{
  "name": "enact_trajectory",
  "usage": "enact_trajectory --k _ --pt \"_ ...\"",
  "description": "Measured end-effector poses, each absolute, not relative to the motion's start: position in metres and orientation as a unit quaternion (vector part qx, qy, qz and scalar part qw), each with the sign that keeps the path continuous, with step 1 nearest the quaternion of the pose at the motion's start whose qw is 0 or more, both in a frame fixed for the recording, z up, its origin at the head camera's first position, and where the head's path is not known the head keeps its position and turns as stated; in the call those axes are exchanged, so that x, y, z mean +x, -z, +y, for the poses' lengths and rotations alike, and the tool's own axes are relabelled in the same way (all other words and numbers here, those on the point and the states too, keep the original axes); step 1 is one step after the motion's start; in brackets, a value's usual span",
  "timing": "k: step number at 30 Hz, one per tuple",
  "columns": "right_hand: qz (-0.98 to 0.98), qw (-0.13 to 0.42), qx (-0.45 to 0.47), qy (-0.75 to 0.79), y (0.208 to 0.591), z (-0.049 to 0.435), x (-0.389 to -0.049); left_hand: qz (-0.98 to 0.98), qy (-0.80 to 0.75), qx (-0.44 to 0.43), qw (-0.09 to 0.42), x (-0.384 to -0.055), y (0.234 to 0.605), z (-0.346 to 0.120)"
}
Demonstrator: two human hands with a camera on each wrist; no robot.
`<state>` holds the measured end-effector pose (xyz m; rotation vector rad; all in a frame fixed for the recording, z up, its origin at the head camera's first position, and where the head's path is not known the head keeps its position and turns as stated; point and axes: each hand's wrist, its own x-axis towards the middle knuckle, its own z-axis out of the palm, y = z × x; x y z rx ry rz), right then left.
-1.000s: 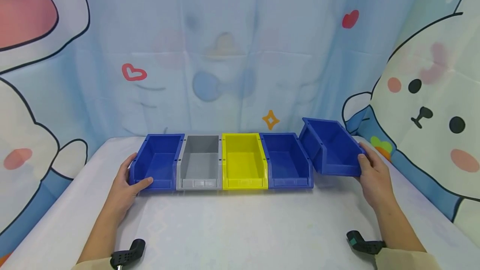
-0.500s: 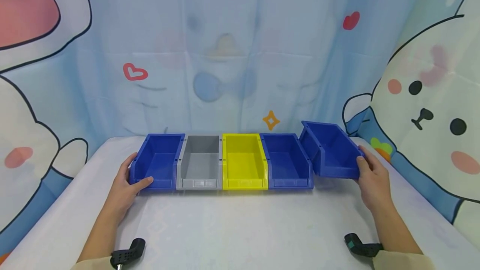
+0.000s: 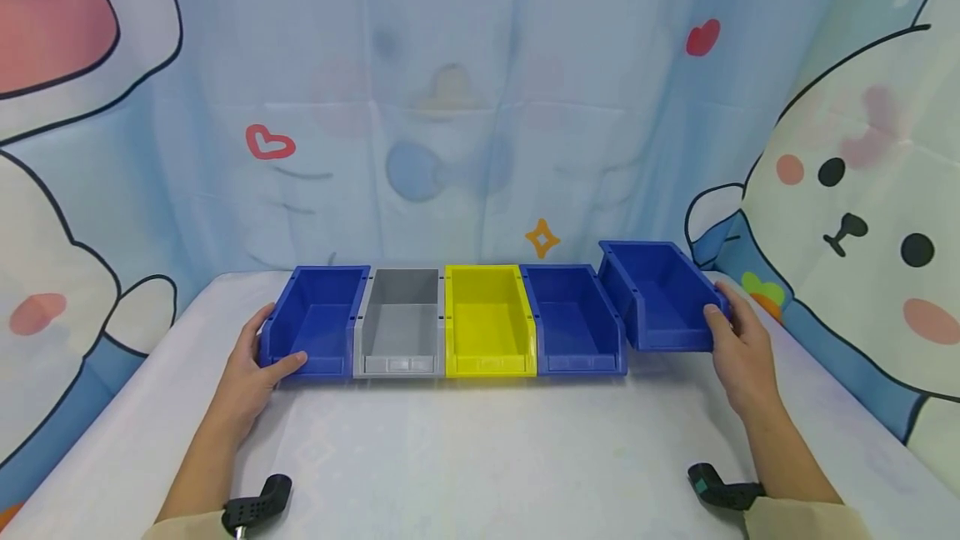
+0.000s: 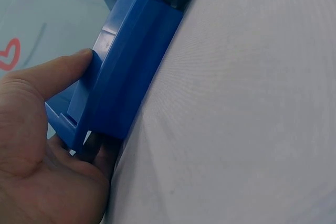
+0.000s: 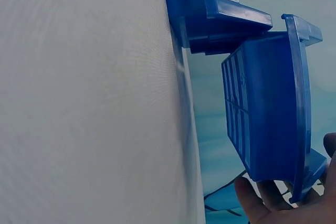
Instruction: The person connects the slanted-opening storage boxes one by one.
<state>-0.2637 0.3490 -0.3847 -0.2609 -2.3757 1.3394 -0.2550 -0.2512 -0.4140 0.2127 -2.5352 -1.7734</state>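
Note:
Side by side on the table stand a blue bin (image 3: 318, 315), a grey bin (image 3: 401, 319), a yellow bin (image 3: 491, 319) and a second blue bin (image 3: 570, 319). My left hand (image 3: 251, 369) grips the leftmost blue bin at its front left corner, the thumb over the front lip. At the right end, my right hand (image 3: 742, 352) holds another blue bin (image 3: 663, 298) by its right side. That held bin (image 5: 273, 103) hangs above the tabletop in the right wrist view, its ribbed underside showing, close beside the row's right end. Its far edge sits higher than the row.
A white cloth (image 3: 465, 448) covers the table. Behind it hangs a light blue curtain (image 3: 450, 65) printed with cartoon figures and hearts. Each forearm wears a black wrist camera, one on the left (image 3: 258, 505) and one on the right (image 3: 723, 488).
My right hand has shifted slightly left with the held blue bin, which has also come down a little over the second. My left hand and the row have stayed in place.

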Motion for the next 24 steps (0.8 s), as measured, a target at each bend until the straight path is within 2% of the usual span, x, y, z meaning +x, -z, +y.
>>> enact_trajectory --k 4,8,12,15,19,24 --pt "-0.857 0.230 -0.107 -0.449 0.383 0.345 -0.263 -0.818 0.571 0.066 0.020 -0.256 0.414 -0.252" --pt "-0.862 0.300 -0.104 -0.394 0.378 0.337 -0.262 -0.818 0.571 0.068 0.022 -0.255 0.414 -0.252" --pt "-0.862 0.375 -0.035 -0.339 0.374 0.326 -0.260 -0.818 0.571 0.069 0.023 -0.255 0.414 -0.252" --pt "-0.858 0.409 0.024 -0.310 0.373 0.319 -0.260 -0.817 0.573 0.069 0.021 -0.255 0.414 -0.252" --pt "-0.862 0.411 0.068 -0.289 0.373 0.312 -0.259 -0.816 0.574 0.068 0.020 -0.254 0.414 -0.252" --pt "-0.874 0.380 0.104 -0.285 0.376 0.309 -0.258 -0.817 0.572 0.069 0.021 -0.255 0.414 -0.251"
